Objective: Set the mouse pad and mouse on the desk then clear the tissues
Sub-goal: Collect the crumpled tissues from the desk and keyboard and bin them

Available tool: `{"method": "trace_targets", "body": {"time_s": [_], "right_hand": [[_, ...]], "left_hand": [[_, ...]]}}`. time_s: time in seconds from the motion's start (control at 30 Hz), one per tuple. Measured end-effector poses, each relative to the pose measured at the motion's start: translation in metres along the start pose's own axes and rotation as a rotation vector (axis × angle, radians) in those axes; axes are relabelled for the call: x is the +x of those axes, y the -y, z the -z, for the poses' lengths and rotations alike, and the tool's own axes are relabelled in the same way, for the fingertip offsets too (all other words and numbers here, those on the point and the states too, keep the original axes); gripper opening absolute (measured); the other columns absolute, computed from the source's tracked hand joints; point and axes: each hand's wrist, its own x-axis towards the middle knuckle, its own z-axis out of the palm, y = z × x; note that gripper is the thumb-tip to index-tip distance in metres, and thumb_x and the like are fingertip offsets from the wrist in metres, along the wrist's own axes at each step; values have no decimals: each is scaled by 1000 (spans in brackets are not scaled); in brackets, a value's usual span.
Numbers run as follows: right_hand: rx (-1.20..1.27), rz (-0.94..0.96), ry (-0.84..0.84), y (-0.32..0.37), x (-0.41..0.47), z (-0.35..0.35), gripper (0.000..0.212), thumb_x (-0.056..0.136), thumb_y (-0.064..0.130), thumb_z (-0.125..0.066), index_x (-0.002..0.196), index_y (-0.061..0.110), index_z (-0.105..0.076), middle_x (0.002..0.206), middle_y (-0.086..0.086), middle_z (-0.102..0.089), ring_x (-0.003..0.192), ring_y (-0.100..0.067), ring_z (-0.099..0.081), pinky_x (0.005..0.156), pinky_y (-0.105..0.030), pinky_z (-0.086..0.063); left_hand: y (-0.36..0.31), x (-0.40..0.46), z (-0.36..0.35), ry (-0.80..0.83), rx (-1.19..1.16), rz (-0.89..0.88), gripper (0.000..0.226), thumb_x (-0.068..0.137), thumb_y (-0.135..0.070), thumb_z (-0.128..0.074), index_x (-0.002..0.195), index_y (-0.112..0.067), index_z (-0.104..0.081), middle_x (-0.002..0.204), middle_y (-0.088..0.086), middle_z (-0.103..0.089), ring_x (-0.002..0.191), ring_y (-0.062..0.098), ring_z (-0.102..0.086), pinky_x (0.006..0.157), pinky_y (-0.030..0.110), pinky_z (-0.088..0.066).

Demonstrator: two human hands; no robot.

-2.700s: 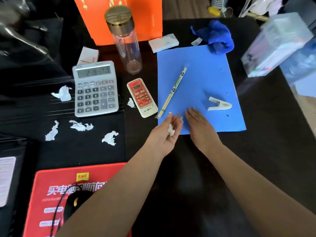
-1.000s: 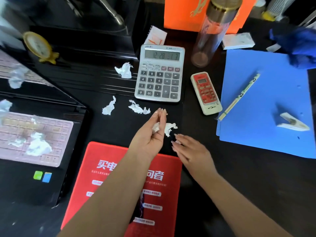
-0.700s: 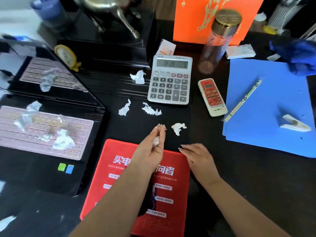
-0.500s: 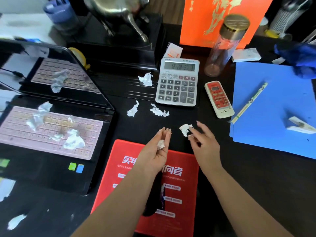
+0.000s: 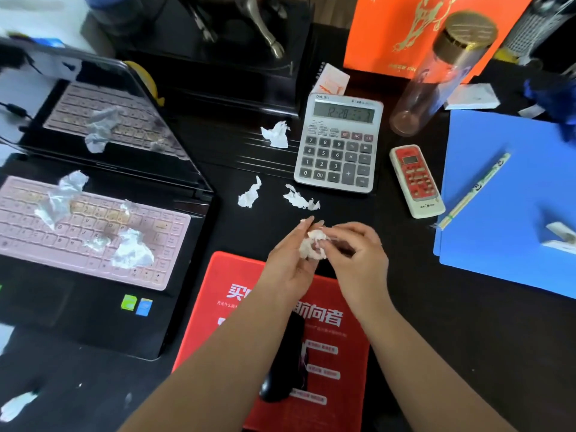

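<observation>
Hands: left hand and right hand meet above the far edge of the pad, both on one white wad.
Left fingers: curled up around the wad, which sits in the cupped palm — fingertips close together above it.
Right fingers: thumb and forefinger pinched on the wad's right side, other fingers loosely bent.
Pad: red pad with white print lies flat on the black desk, near edge, just right of the laptop.
Mouse: black mouse rests on the pad, partly hidden by the left forearm.
Loose tissues: two scraps on the desk between the hands and the calculator; another just left of the calculator's top.
Laptop: open laptop at left, pink keyboard — several crumpled tissues lie on the keys, and they show again in the dark screen.
Near corner: one more white scrap at the lower left edge.
Calculator: grey calculator beyond the hands.
Remote: red-and-white remote to its right.
Folder: blue folder at right, a wrapped chopstick pair and a white clip on it.
Bottle: clear bottle with a gold lid stands behind the calculator.
</observation>
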Motion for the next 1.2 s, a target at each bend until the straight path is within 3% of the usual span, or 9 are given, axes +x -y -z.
{"method": "trace_targets", "body": {"time_s": [0.1,0.23,0.37,0.53,0.67,0.8,0.87,1.0,1.2], "right_hand": [[-126,180,-34,14,-3,-14,15,79,5,-67,92,10,-74,91,0,-64,80,-2,-55,81,5,-32],[-299,436,96,5,-5,-20,32,80,13,-45,90,-1,-72,89,-17,-73,88,-25,-63,86,-28,-35],[-403,553,125,8,-11,-19,38,86,25,-42,92,3,-72,87,-8,-74,96,-12,-45,89,-26,-33],[-454,453,441,25,-30,-21,81,85,56,-1,135,9,-43,143,-4,-43,137,-8,-22,111,-25,-7],[-260,422,421,43,-40,-28,61,95,48,-19,142,10,-27,149,5,-21,133,6,-6,109,-10,0],[-151,278,199,52,-38,-37,42,96,16,-42,138,8,-38,146,0,-32,129,2,-18,100,5,-2],[-258,189,151,46,-26,-41,42,96,11,-45,137,9,-39,149,-7,-30,136,-11,-21,105,-7,-6],[-404,100,142,32,10,-50,45,96,9,-43,140,9,-34,152,-14,-21,139,-31,-17,112,-35,-17],[-632,277,308,18,42,-63,48,97,5,-38,143,11,-26,154,-8,-20,140,-30,-15,113,-36,-17]], "left_hand": [[0,-7,-7,37,-53,100,32,97,-29,-41,87,-10,-64,83,8,-71,85,20,-64,81,31,-50],[-6,-14,-8,-2,-124,99,31,97,-29,-42,84,-7,-60,87,10,-63,81,19,-62,76,30,-50],[-13,-19,-1,-25,-127,84,27,98,-22,-42,83,-6,-57,86,9,-61,80,18,-62,71,30,-53],[-28,-19,8,-58,-211,102,23,99,-17,-41,99,-7,-61,103,3,-59,118,18,-54,95,34,-40],[-44,-28,23,-22,-193,160,20,95,-19,-47,92,-4,-60,79,7,-59,78,17,-61,91,28,-46],[-63,-24,37,-43,-414,128,13,92,-5,-51,85,2,-60,78,10,-58,56,11,-60,42,20,-54],[-69,-23,39,-57,-370,90,19,94,-8,-48,83,2,-60,73,5,-53,38,6,-49,34,13,-45],[-77,-19,35,-27,-272,104,26,96,-12,-46,77,0,-61,69,1,-50,29,3,-42,32,10,-39],[-77,-12,40,-14,-152,74,19,91,-13,-56,79,-2,-65,55,6,-64,48,10,-64,52,20,-58]]}}
